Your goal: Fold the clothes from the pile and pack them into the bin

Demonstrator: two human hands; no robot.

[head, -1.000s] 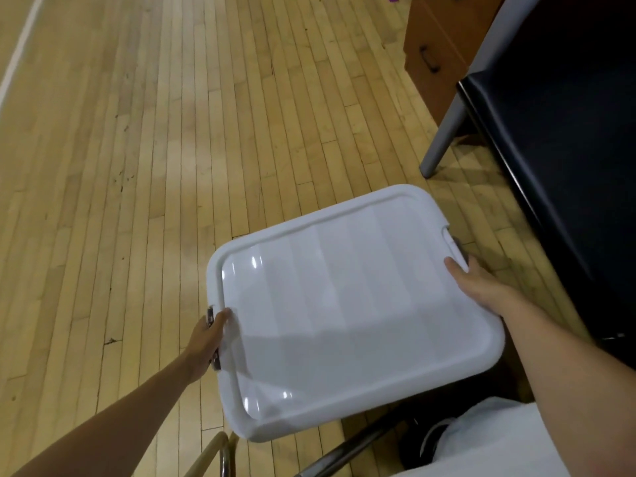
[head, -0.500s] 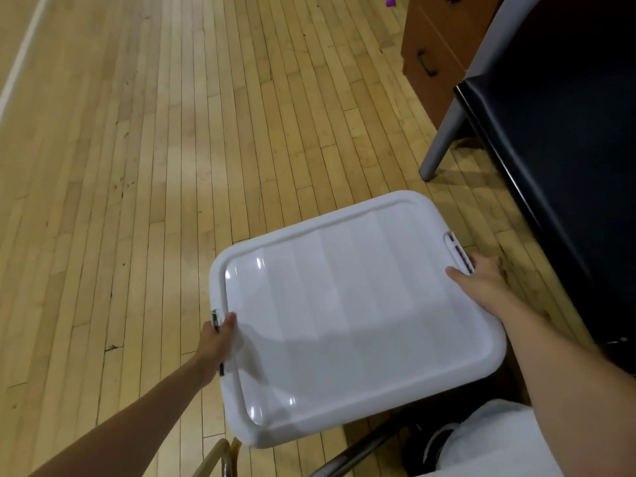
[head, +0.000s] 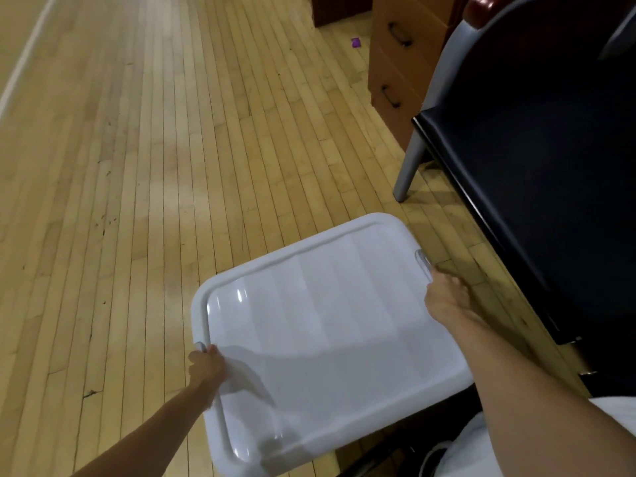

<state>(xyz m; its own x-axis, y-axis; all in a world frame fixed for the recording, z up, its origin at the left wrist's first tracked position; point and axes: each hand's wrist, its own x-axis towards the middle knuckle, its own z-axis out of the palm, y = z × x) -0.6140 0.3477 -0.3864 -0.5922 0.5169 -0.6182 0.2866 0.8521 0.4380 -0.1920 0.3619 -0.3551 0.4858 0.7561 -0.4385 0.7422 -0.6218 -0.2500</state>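
- We are gripping the white bin (head: 327, 339) by its side latches, lid on — left hand (head: 206, 368) curled at its left edge, right hand (head: 445, 297) at its right, just left of the black chair (head: 537, 160)
- The smooth, glossy plastic could be slipping — its rounded lid is tilting
- We are seeing no clothes pile

No writing, label, brand or number can be read anywhere in the view. The white lid (head: 330, 339) is plain, and the drawer fronts (head: 395, 63) of the wooden cabinet carry only dark handles, no lettering.
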